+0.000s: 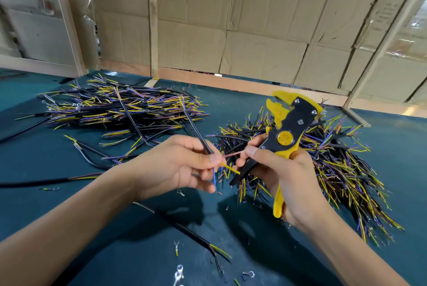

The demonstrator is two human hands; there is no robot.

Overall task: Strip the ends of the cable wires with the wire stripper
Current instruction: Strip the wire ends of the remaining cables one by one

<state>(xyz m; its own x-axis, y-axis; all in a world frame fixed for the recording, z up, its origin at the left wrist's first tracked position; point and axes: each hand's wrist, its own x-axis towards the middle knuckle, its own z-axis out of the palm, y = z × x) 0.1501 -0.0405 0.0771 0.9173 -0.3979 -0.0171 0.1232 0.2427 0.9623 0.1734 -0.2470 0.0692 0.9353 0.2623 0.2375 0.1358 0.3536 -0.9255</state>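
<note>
Nearest the viewer, loose ring terminals and a single black cable lie on the dark teal table. Above them, the person's left hand pinches a black cable near its end, fanning its red, yellow and blue wires apart, probably so each can be fed in singly. The right hand curls round the handles of the yellow-and-black wire stripper, head raised away from the cable, while its thumb and fingertip touch the red wire, seemingly to straighten it. Beyond the right hand lies a heap of cables; further left, another pile of cables. A cardboard wall closes the back.
</note>
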